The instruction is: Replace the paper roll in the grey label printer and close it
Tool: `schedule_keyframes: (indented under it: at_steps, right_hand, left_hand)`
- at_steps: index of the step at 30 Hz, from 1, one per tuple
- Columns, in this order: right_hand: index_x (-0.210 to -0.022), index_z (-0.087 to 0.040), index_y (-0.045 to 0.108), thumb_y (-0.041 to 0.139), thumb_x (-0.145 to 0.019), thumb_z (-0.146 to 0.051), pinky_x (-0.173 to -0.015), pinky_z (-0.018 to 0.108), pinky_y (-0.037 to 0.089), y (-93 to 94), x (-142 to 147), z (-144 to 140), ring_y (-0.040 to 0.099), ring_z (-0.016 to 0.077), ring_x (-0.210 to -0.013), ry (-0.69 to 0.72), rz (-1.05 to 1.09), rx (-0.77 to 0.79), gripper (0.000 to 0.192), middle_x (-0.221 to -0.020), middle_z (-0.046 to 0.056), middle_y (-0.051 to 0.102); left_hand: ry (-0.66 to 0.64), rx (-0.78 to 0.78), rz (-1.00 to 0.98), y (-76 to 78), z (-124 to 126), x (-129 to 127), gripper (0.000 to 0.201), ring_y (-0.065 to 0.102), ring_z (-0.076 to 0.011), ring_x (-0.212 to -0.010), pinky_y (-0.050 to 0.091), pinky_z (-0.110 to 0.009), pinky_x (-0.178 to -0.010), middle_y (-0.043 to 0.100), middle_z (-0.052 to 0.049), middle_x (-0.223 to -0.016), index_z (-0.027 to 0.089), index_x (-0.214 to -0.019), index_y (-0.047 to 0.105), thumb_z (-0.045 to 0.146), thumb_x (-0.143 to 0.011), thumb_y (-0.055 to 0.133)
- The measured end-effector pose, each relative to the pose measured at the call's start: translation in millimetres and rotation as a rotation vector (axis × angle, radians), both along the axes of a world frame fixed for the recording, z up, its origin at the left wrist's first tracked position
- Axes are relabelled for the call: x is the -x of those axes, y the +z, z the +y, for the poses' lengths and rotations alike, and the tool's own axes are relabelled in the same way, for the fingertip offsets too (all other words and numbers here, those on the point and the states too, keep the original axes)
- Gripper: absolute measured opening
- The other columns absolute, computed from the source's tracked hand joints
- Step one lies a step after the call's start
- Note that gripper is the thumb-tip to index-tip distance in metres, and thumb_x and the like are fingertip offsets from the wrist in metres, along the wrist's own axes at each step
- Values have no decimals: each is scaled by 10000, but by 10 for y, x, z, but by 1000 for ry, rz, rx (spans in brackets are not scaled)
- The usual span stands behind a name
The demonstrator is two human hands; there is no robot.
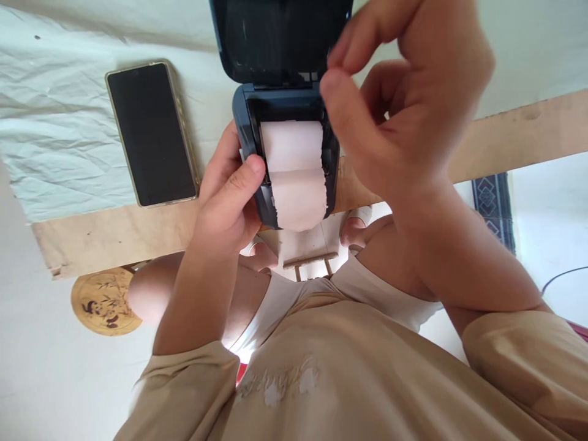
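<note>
My left hand (pixel 227 205) grips a small dark blue printer (pixel 250 113) by its left side, thumb on the edge beside the paper. Its lid (pixel 275 37) stands open at the top of the view. A white paper roll (pixel 294 147) lies in the bay, and its torn end hangs over the front. My right hand (pixel 408 104) hovers over the printer's right side with its fingers curled and nothing in them. Its thumb tip sits at the printer's right edge; whether it touches I cannot tell.
A black phone (pixel 149 131) lies screen-up on the white-covered table (pixel 55 122), left of the printer. The table's wooden edge (pixel 514 138) runs across the view. Below on the floor are a round wooden disc with a panda picture (pixel 105 301), a dark patterned mat (pixel 493 208) and a cable (pixel 563 275).
</note>
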State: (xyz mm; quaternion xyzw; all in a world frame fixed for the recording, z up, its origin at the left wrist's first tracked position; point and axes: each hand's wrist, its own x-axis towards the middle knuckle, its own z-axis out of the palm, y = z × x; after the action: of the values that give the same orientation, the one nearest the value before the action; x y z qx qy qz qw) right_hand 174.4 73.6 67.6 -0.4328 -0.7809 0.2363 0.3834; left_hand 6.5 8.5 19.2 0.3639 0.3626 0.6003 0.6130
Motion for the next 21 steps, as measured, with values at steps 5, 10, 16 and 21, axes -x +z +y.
schedule_keyframes:
  at_steps: [5,10,16,21]
  right_hand:
    - [-1021,-264,651,437,-876,-322,-670,238,236,85,59,-35,514,71,-766,66,-636,-7,265,-988,-47,652]
    - [-1144,-305,572,495,-835,-344,-640,241,165,199,35,-14,317,63,-633,158,-813,217,321,-849,-9,601]
    - [-996,-247,566,561,-744,-224,-596,231,299,200,-120,-65,437,31,-662,262,-358,212,253,-941,-42,621]
    - [-1067,-206,513,436,-847,-260,-520,204,387,135,-240,-19,455,17,-645,195,131,269,239,-1039,11,570]
  left_hand:
    - [2,36,47,-1,-1,22,304,613,-253,-1244,558,-407,-1053,652,-46,-931,197,-1108,657,376,-864,639]
    - [-43,37,82,-15,-1,40,348,675,-219,-1062,573,-241,-692,624,-44,-828,159,-1104,653,406,-859,648]
    - [-59,29,78,10,-16,25,419,670,-168,-978,577,-252,-754,650,-50,-1075,180,-1247,590,398,-889,612]
    - [54,28,-35,-18,5,2,453,587,-232,-1297,532,-378,-1089,666,-35,-1082,189,-1278,592,363,-865,655]
